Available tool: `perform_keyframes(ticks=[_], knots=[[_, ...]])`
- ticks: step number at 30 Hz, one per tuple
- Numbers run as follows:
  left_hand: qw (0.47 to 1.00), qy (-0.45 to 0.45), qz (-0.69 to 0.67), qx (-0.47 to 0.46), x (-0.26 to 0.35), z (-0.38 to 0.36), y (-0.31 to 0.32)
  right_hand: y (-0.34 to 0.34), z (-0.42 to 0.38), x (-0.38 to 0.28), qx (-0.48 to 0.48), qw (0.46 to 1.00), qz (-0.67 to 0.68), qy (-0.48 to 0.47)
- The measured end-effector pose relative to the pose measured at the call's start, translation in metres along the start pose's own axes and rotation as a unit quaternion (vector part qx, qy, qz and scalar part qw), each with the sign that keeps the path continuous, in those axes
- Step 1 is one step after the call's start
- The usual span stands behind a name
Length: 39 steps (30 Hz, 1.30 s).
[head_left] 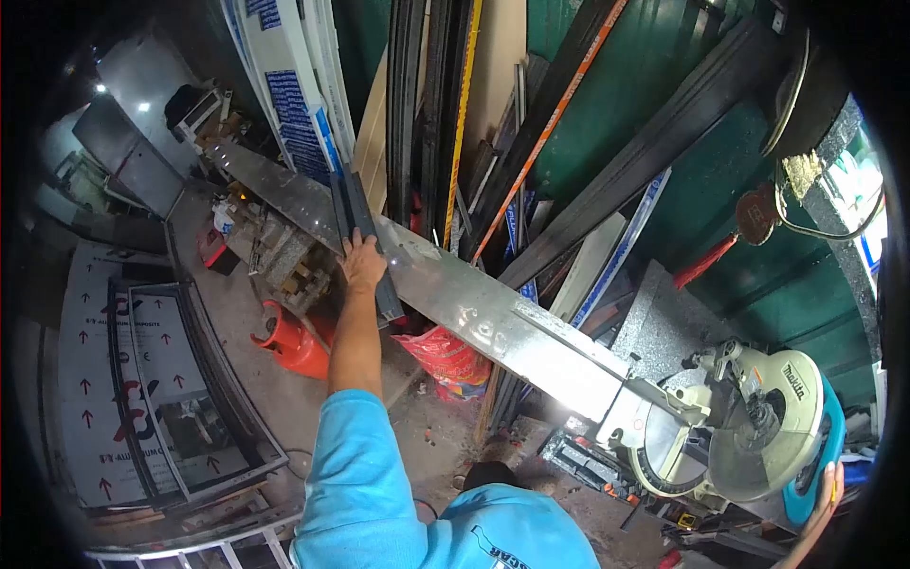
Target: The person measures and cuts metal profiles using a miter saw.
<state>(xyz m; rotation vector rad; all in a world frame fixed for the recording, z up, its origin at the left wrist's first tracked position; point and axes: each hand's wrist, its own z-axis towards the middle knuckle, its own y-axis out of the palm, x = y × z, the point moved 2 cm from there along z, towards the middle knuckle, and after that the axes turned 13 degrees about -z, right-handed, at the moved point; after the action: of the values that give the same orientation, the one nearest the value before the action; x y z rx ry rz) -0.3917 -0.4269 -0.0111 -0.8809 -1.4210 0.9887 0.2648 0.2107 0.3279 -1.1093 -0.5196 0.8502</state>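
Observation:
A dark grey metal profile (354, 204) lies crosswise over the long metal bench (455, 294). My left hand (363, 261) is on this profile, its fingers over the top and sides. At the right, a cream and teal mitre saw (773, 417) stands at the end of the bench, with its round blade guard showing. My right hand (830, 491) is at the outer edge of the saw's teal handle (817, 465), with the fingers closed against it. A small yellow spot shows at those fingers, too small to name.
Long dark profiles (654, 133) lean against the green wall (607, 95) behind the bench. An orange gas cylinder (289, 339) and a red sack (445, 360) stand below it. A framed window (190, 398) lies at the left. Tools (592, 469) lie beneath the saw.

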Motion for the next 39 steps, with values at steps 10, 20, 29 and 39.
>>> perform_keyframes(ticks=[10, 20, 29, 39], knots=[[0.999, -0.030, 0.024, -0.013, 0.020, -0.011, -0.018, 0.025, 0.020, 0.086, 0.016, 0.989, 0.060, 0.137], [0.939, 0.309, -0.114, 0.102, 0.022, -0.045, 0.004, -0.011, 0.030, -0.069, 0.126, 0.980, -0.022, 0.150], [0.861, 0.375, -0.343, -0.030, 0.082, -0.219, 0.050, 0.041, -0.047, 0.025, 0.221, 0.885, 0.317, 0.260], [0.789, 0.326, -0.456, -0.252, 0.181, -0.441, 0.043, 0.297, -0.129, 0.186, -0.102, 0.974, -0.137, 0.152]])
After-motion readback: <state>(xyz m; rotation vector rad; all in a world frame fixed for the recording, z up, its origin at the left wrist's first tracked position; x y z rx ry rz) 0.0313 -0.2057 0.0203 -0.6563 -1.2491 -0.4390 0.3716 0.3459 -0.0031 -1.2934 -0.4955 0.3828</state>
